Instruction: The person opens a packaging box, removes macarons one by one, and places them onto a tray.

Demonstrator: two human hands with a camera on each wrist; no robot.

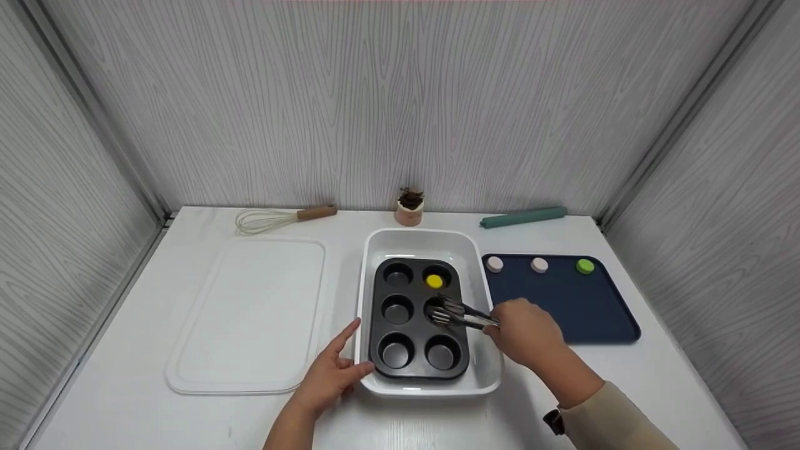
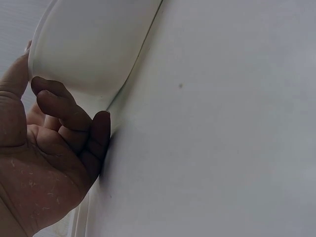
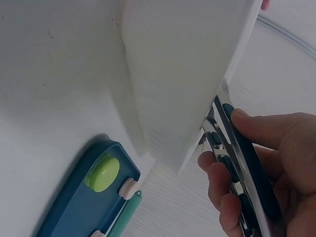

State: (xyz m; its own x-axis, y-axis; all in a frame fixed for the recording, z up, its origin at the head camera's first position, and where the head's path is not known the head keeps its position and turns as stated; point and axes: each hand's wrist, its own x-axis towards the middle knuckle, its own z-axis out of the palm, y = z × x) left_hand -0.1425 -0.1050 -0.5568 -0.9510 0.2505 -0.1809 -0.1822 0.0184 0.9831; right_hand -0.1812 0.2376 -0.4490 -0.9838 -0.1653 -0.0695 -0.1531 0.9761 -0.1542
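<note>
My right hand (image 1: pixel 525 331) grips a pair of metal tongs (image 1: pixel 465 314) with dark handle grips, thumb on one arm and fingers round the other. The slotted tong ends stand apart over the middle right cup of a dark muffin tin (image 1: pixel 420 356), partly hiding that cup. Nothing shows between them. A yellow macaron (image 1: pixel 434 281) lies in the far right cup. The tin sits inside a white rectangular tub (image 1: pixel 481 381). At the tub's near left edge, my left hand (image 1: pixel 328 375) touches the rim with thumb and index finger; its other fingers bend loosely beside the wall (image 2: pixel 94 49).
Right of the tub, a dark blue tray (image 1: pixel 556 306) carries two pale pink macarons (image 1: pixel 539 265) and a green macaron (image 1: pixel 585 266). A white lid (image 1: pixel 256 319) lies on the left. Along the back are a whisk (image 1: pixel 281 219), a small potted plant (image 1: pixel 410 209) and a green rolling pin (image 1: pixel 524 217).
</note>
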